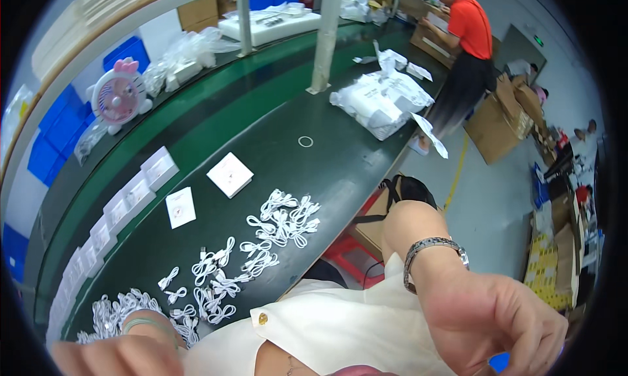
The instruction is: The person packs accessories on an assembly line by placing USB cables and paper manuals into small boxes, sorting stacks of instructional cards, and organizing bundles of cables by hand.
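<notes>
My left hand (121, 358) is raised close at the lower left, in front of the cable pile. It is blurred and cut off by the lower edge, so its fingers and anything in them are hidden. At the lower right, away from the bench, my right hand (494, 317) is held up with its fingers curled in. A bit of blue (500, 361) shows under those fingers; whether they grip it I cannot tell. White coiled cables (284, 222) lie in bundles on the dark green bench, with a denser cable heap (118, 316) beside my left wrist.
White boxes (118, 212) line the bench's far left side. A square white box (230, 175), a white card (180, 207) and a ring (305, 141) lie mid-bench. Beyond are plastic-wrapped packs (383, 101), a post (325, 42), a pink fan (119, 98) and a person in red (468, 29).
</notes>
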`<state>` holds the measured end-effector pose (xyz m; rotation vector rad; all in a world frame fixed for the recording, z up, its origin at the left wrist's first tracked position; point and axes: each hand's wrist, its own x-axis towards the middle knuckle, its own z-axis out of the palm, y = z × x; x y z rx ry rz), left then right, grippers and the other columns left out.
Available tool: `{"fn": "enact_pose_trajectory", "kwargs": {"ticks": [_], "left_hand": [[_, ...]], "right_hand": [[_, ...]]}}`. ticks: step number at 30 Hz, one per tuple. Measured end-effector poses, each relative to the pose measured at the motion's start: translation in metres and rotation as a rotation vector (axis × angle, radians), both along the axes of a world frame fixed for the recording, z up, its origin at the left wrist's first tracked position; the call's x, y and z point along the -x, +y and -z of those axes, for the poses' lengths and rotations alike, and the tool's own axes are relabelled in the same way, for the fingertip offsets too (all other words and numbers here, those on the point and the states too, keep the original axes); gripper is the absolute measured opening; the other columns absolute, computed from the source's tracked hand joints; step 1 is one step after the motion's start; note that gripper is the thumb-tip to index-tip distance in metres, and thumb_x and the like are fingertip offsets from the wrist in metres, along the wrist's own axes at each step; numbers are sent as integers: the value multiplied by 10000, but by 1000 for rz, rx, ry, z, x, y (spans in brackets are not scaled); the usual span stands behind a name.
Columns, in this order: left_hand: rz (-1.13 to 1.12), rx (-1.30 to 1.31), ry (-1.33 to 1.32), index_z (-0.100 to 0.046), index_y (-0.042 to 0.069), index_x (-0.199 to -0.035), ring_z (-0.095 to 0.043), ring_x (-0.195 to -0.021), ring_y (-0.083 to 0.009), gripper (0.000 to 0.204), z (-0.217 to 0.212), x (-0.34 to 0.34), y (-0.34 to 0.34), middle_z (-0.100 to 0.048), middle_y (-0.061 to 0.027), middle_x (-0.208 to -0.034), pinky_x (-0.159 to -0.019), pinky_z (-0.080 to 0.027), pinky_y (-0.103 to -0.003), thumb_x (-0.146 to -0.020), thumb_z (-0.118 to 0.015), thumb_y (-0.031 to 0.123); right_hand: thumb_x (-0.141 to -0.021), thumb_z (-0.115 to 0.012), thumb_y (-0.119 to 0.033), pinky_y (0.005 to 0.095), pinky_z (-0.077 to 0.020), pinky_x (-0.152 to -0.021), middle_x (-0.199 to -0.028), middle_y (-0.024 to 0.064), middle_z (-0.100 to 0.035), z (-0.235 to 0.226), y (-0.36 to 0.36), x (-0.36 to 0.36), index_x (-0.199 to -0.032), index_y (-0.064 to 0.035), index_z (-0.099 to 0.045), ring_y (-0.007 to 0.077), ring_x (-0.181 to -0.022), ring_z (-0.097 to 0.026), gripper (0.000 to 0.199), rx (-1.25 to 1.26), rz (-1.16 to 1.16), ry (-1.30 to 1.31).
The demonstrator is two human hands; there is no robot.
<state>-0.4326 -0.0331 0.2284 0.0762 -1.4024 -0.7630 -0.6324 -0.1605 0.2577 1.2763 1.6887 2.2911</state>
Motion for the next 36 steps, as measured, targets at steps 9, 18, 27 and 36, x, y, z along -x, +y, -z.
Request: {"fn": "enact_pose_trajectory", "kwargs": {"ticks": [9,18,27,36], "left_hand": [[75,-69,33,-573,175,-1178,-556,-859,-164,298,20,12,-32,-514,4,-998,-827,-416,-375,-888,-616,223],[-675,-412,-174,-430,-19,-1228,-565,-700,-197,605,86,-31,-78,-484,-89,-852,-654,-512,-350,-880,-569,456],[-936,-841,-30,-479,-32,-1216,-547,-752,-117,362,161,-102,-62,-509,-49,-878,-735,-476,-244,-930,-502,189],[-1094,-992,94,-512,-35,-1154,-545,-726,-105,293,187,-106,-57,-532,-52,-850,-704,-484,-237,-930,-509,154]], "right_hand": [[-841,-560,-6,286,-436,-978,-1015,66,-612,24,-12,23,-1112,-4,-599,142,-1020,-581,274,-32,174,76],[-910,-538,-130,264,-478,-777,-1048,100,-613,101,-256,76,-1195,9,-542,159,-881,-599,318,-1487,889,639],[-777,-652,-335,386,-466,-819,-987,220,-658,233,-481,227,-1008,83,-639,305,-920,-632,477,-2235,1415,1292],[-792,-625,-425,367,-437,-516,-848,140,-621,273,-506,256,-971,43,-639,229,-609,-553,501,-2416,1473,1891]]}}
